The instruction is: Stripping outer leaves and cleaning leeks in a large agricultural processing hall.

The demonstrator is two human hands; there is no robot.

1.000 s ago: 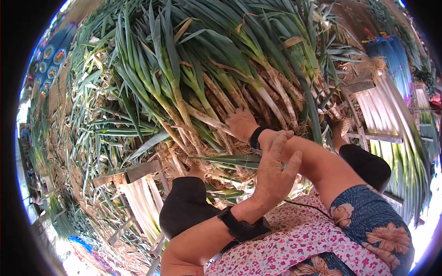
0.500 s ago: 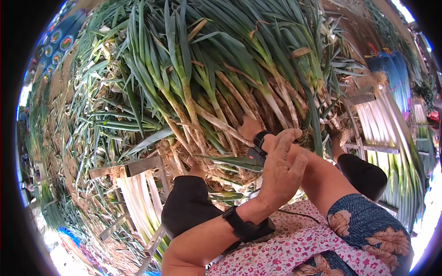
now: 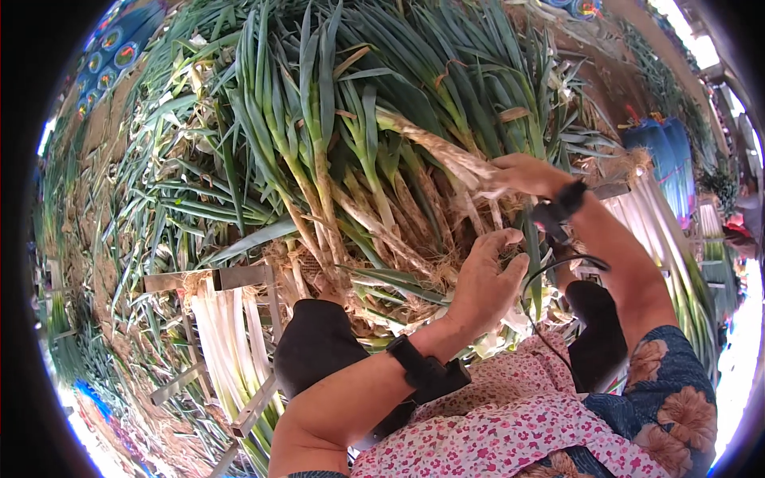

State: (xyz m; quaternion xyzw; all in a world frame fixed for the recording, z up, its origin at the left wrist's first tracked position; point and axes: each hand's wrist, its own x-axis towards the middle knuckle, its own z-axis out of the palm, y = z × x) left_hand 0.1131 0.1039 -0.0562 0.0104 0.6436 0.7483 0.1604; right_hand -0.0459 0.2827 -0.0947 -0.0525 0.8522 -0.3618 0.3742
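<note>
My right hand grips a green onion by its dirty, root-end stalk, raised over the pile and slanting to the upper left. Whether it is one stalk or two I cannot tell, as blur hides the lower end. Below it, my left hand holds nothing; its fingers are curved, with the thumb apart from them. A large heap of unpeeled green onions lies in front of me, leaves pointing away and soil-covered roots toward me. Dark bands with small devices sit on both wrists.
Peeled white green onions lie on a metal rack at the left, and another peeled bundle is at the right. Leaf scraps cover the ground on the left. Blue bundles stand at the far right. A black cable hangs near my right arm.
My right hand has come up and to the right out of the heap, lifting a green onion. The left hand stays nearly in place, its fingers slightly more curved.
</note>
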